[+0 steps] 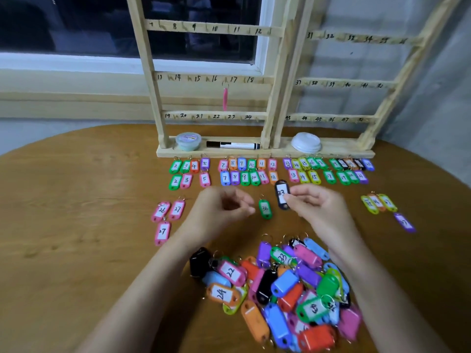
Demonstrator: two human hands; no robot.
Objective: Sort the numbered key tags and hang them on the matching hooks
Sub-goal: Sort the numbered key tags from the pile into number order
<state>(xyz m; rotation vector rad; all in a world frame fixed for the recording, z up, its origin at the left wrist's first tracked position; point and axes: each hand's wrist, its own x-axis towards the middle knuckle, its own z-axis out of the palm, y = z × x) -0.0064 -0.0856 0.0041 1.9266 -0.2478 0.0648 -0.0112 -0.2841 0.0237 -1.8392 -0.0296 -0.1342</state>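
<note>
My right hand (316, 202) pinches a black key tag (281, 193) labelled 33 and holds it upright above the table. Beside it, my left hand (224, 203) hovers with curled fingers and holds nothing. A green tag marked 36 (265, 208) lies on the table between the two hands. A heap of mixed coloured tags (285, 286) sits close to me. Sorted tags lie in rows (244, 171) in front of the wooden hook rack (265, 80). One pink tag (225, 98) hangs on hook 17.
Pink tags 26 and 27 (168, 212) lie at the left, and a small yellow, orange and purple group (382, 205) at the right. On the rack's base stand a small tub (188, 141), a marker (233, 145) and a white lid (305, 142).
</note>
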